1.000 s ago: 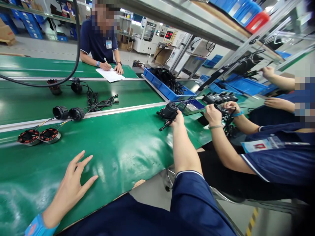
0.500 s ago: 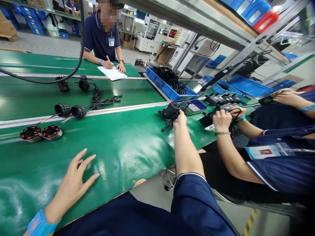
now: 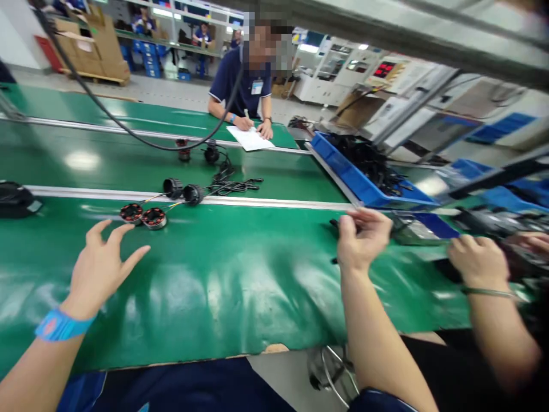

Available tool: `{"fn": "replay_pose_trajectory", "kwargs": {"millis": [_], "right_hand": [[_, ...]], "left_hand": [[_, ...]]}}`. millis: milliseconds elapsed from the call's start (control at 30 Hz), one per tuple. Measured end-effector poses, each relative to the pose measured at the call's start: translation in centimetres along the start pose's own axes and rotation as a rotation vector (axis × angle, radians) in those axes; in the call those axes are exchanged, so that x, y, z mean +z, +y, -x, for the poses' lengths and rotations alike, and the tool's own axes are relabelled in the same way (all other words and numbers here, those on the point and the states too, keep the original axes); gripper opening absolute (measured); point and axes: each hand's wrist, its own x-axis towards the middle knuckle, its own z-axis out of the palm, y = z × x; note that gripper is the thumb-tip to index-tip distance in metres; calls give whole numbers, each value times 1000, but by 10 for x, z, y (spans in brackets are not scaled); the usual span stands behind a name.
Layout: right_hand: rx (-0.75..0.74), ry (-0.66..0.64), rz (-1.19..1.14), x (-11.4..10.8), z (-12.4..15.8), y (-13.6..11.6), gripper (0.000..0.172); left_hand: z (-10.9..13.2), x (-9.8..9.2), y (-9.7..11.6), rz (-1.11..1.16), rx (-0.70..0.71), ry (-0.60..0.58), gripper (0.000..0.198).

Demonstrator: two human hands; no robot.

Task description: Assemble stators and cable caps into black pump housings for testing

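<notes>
My left hand [image 3: 100,263] hovers over the green bench, fingers spread and holding nothing. Just beyond its fingertips lie two motor stators [image 3: 154,218] with copper windings, wired to two black round caps [image 3: 193,194]. Black cables [image 3: 235,184] trail from the caps. Off to the right, my right hand [image 3: 362,243] has its fingers curled around a black pump-like unit [image 3: 333,224], mostly hidden behind the hand. Only a dark edge and a cable end show at its left.
A blue bin [image 3: 373,197] of black cables stands beyond my right hand, near a metal tray [image 3: 414,229] of small parts. A co-worker's hand [image 3: 480,260] is at right; another person writes on paper [image 3: 249,139] across the bench. A black object [image 3: 17,200] lies far left.
The view has swung left, bringing a black object in at the far left. My right hand has turned and now covers most of the black unit. My left hand stays spread, now nearer the stators.
</notes>
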Motion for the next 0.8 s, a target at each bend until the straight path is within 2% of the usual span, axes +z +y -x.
{"fn": "replay_pose_trajectory", "kwargs": {"millis": [100, 133, 167, 200, 267, 333, 367, 433, 500, 600, 667, 733, 800], "right_hand": [[-413, -672, 139, 81, 21, -26, 59], [-551, -873, 232, 112, 25, -33, 65], [-633, -1015, 350, 145, 27, -39, 72], [-659, -1118, 485, 176, 27, -43, 79], [-654, -1207, 601, 232, 23, -44, 87], [-622, -1236, 671, 270, 17, -40, 84], [-610, -1243, 703, 281, 15, -37, 79], [-597, -1252, 746, 288, 10, -31, 68], [-594, -1256, 759, 278, 6, -27, 52], [-577, -1255, 763, 242, -1, -26, 31], [-533, -1280, 777, 213, -7, -27, 26], [-462, -1358, 798, 184, -15, -25, 24], [-371, -1468, 752, 159, -22, -20, 33]], "left_hand": [[-23, -3, -7, -158, -68, -190, 62], [-30, 0, -6, -180, -51, -245, 60], [-36, 4, -3, -194, -30, -284, 58], [-42, 10, 0, -201, -17, -305, 58], [-51, 20, 4, -189, -17, -333, 58], [-59, 30, 4, -164, -35, -369, 56], [-61, 33, 3, -152, -45, -392, 55], [-65, 39, -1, -111, -61, -415, 53], [-66, 42, -7, -43, -53, -408, 49], [-63, 40, -19, 51, 4, -389, 47], [-56, 35, -25, 79, 60, -401, 47], [-45, 28, -27, 75, 105, -434, 47], [-30, 22, -24, 41, 136, -464, 47]]}}
